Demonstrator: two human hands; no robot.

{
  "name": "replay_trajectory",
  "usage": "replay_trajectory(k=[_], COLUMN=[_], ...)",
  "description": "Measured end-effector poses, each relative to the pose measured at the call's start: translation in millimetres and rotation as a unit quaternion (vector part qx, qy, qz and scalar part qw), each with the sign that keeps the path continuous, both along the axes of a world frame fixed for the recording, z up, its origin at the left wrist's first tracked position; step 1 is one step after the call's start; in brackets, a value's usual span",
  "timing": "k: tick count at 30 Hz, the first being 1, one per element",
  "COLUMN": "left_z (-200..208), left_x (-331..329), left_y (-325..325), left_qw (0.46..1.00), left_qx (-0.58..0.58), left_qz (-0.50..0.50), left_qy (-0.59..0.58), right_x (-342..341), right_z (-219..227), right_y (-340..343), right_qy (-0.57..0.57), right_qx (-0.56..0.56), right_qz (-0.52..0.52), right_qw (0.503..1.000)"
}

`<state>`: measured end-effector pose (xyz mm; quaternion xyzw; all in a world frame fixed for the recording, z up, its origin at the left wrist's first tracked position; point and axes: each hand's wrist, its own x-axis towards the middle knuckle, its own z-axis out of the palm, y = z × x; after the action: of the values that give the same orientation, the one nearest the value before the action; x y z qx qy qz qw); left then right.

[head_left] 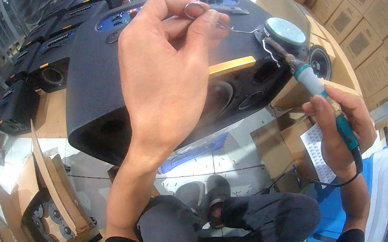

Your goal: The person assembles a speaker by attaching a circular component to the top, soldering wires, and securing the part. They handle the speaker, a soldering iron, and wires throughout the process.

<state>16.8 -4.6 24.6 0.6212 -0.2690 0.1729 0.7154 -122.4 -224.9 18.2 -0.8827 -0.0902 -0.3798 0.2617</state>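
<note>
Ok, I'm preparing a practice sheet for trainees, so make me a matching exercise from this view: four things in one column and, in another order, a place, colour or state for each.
Column one
1. thin wire
2. soldering iron
3. round disc-shaped part
4. open carton

Column two
A. held in the right hand
B. at the lower left of the picture, its flaps spread
C. pinched by the fingers of the left hand
D. pale grey on its flat top

Right pairs: 1-C, 2-A, 3-D, 4-B
</note>
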Motion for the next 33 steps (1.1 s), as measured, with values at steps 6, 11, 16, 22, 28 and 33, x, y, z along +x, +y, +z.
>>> replay_trajectory(k=[6, 11, 16, 22, 28, 33], left_z=[1.6, 2.2, 3.5, 3.8, 9.5, 51.9], left_x=[-1.3, -3.2, -4.9, -9.0, -4.3, 10.1], left_y=[0.3, 0.0, -0.9, -1.0, 5.7, -1.5], left_qw=[1.0, 1.0, 0.998, 0.998, 0.995, 0.997], left_qx=[0.003, -0.011, -0.047, -0.058, -0.102, -0.029], left_qz=[0.003, 0.008, -0.004, 0.015, 0.019, -0.064], left_qy=[0.002, 0.011, 0.031, 0.031, 0.008, -0.018], right_x=[1.1, -0.4, -21.8, -42.3, -57.1, -34.8], right_z=[-1.4, -1.9, 7.5, -8.7, -15.2, -20.6], right_y=[-7.2, -3.7, -3.0, -20.1, -50.8, -69.5], right_qy=[-0.034, -0.106, -0.036, -0.104, -0.126, -0.152], right_qx=[-0.076, -0.077, 0.022, 0.197, 0.367, 0.434], right_qz=[0.003, -0.023, 0.034, 0.016, 0.011, 0.02], right_qw=[0.997, 0.991, 0.999, 0.975, 0.922, 0.888])
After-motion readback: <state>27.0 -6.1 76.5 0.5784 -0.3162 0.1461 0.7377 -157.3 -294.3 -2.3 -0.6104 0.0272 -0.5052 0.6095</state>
